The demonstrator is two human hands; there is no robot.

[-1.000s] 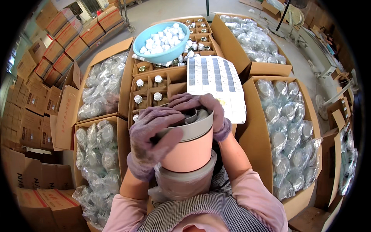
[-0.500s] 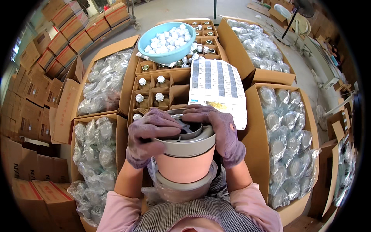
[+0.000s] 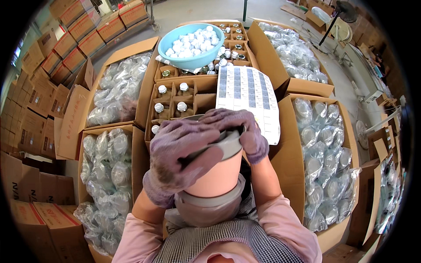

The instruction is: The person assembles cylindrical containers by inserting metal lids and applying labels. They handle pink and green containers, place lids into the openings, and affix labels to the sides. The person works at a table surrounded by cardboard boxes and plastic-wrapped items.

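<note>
Curling over the near-left grey rim (image 3: 231,147) of the pink canister (image 3: 215,179), the left hand (image 3: 182,153) is hiding its contact, so I cannot tell its grip. The right hand (image 3: 239,131) is grasping the far-right rim, probably for steadying. The canister is standing before the checked apron (image 3: 210,236), its long axis running roughly upright, top facing up. Clear plastic (image 3: 208,213) is wrapping its base. Beyond, capped bottles (image 3: 181,108) are standing in a divided carton (image 3: 205,101), likely spaced against knocking.
</note>
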